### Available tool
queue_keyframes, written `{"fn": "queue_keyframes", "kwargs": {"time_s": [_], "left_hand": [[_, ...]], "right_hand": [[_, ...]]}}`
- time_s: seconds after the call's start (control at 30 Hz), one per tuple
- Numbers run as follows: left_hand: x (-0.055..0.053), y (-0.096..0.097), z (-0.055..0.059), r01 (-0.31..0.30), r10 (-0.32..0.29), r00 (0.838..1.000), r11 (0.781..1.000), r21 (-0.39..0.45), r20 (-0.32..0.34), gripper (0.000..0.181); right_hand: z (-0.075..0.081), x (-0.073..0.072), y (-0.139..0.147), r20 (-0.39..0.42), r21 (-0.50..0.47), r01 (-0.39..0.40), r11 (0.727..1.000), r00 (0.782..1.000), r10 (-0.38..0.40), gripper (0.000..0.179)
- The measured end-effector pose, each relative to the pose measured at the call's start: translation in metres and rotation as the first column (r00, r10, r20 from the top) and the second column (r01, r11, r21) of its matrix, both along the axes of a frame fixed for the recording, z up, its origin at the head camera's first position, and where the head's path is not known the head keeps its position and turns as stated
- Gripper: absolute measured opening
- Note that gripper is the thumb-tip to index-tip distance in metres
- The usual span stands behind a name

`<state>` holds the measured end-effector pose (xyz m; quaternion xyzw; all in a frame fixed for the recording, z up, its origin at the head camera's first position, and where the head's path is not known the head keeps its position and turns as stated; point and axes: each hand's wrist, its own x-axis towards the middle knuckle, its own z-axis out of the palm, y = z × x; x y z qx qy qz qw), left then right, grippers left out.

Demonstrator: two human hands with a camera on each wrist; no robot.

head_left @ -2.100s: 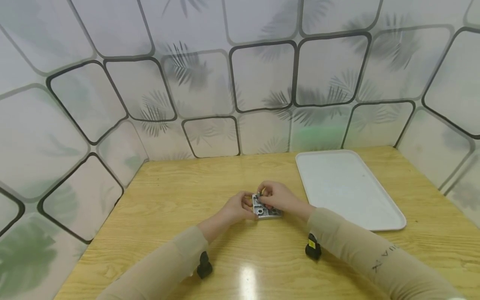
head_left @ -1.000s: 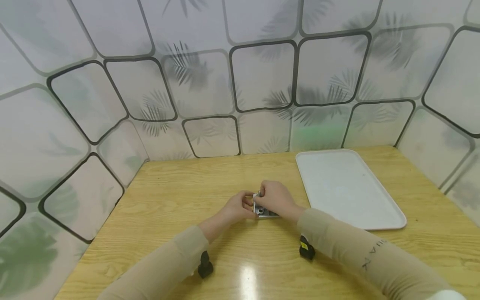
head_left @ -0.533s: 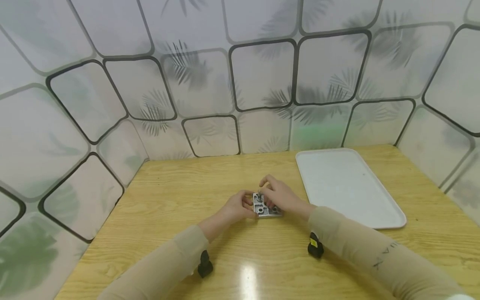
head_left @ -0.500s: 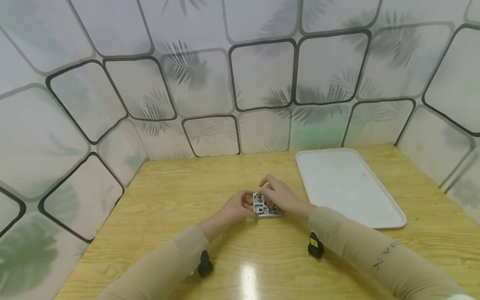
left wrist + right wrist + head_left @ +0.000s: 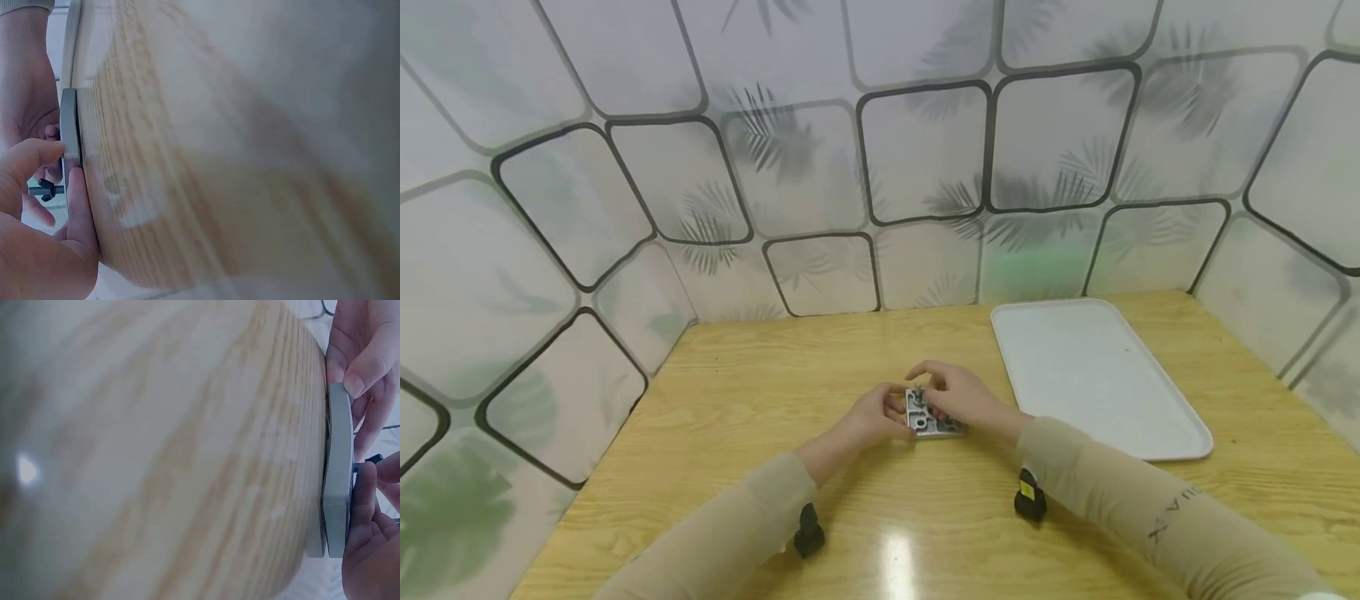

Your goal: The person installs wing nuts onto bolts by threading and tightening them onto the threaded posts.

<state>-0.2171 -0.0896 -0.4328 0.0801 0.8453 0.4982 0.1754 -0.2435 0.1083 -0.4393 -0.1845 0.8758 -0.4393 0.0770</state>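
1. The metal plate (image 5: 916,411) is silver-grey, its upper face broken up by recessed pockets, thin ribs and round raised rings (the near-left one shows most clearly).
2. A threaded bolt (image 5: 918,392) stands at the plate's far-left corner, carrying a wing nut (image 5: 47,190) that looks dark in the left wrist view.
3. The bolt's long axis runs square to the plate and points upward, its threaded end rising past the nut's two wings.
4. The plate lies level, face up, with its near edge running left to right; the right hand covers part of it, so which side is longer cannot be told.
5. It is at the middle of the wooden table (image 5: 760,375), left of the white tray (image 5: 1090,375) and apart from it.
6. The left hand (image 5: 876,414) grips the plate by its left side, thumb at the near corner.
7. The right hand (image 5: 957,392) is over the plate's right part, index finger arched and thumb beside the bolt; whether they pinch the nut cannot be told.
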Motion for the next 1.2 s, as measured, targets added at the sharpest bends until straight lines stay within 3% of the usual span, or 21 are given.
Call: {"fn": "queue_keyframes", "kwargs": {"time_s": [0.27, 0.6, 0.9, 1.2], "left_hand": [[-0.0002, 0.0002, -0.0007, -0.006, 0.006, 1.000, 1.000, 0.008, 0.009, 0.077], [-0.0014, 0.0009, -0.0014, -0.003, 0.003, 1.000, 1.000, -0.014, -0.005, 0.079], [-0.0015, 0.0010, -0.0024, -0.001, 0.001, 1.000, 1.000, -0.015, 0.000, 0.078], [-0.0020, -0.0002, -0.0032, -0.004, 0.004, 1.000, 1.000, -0.001, 0.011, 0.079]], "right_hand": [[-0.0002, -0.0002, -0.0003, -0.021, 0.041, 0.008, 0.999, 1.000, -0.007, 0.027], [0.0015, 0.0019, -0.0002, -0.021, 0.004, 0.013, 1.000, 1.000, -0.013, 0.016], [-0.0033, -0.0006, -0.0009, -0.049, -0.004, 0.045, 0.999, 0.998, -0.045, 0.013], [-0.0057, -0.0029, -0.0056, -0.062, 0.066, 0.106, 0.992, 0.993, -0.102, 0.011]]}}
